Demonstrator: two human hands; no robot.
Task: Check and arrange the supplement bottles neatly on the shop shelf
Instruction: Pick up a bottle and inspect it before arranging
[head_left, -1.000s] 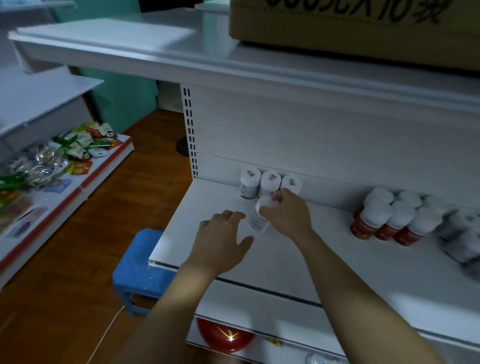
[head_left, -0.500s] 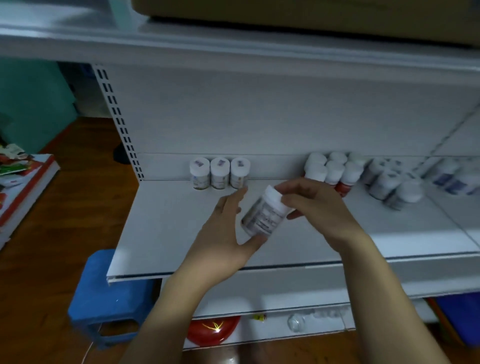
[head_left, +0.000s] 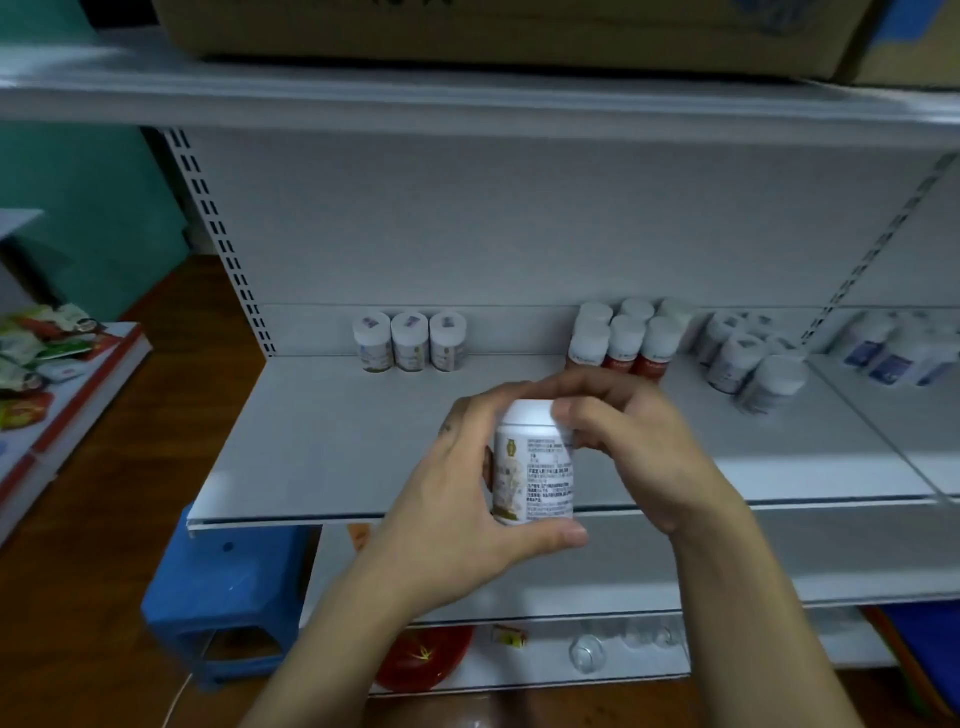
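- The supplement bottle was held upright in mid-air, just in front of the shelf's front lip, with its white cap up and its printed label turned toward the camera.
- The white shelf was seen with a broad bare stretch between its front edge and the stock ranged along the back panel. Its left end was bare up to the slotted upright.
- A row of three white-capped bottles was set against the back panel, touching side by side.
- A cluster of red-labelled bottles was placed further right, with bare board left between the two groups. More white bottles beyond it were too blurred to read.
- The left hand was wrapped around the held bottle's lower body from the left, with the thumb laid under its base.
- The right hand was curled over the cap from the right, the cap being gripped by the fingertips.
- Both forearms were raised from the bottom of the view and met at the bottle.
- A blue plastic stool was seen on the wooden floor below the shelf's left corner, and a cardboard box rested on the upper shelf overhead.
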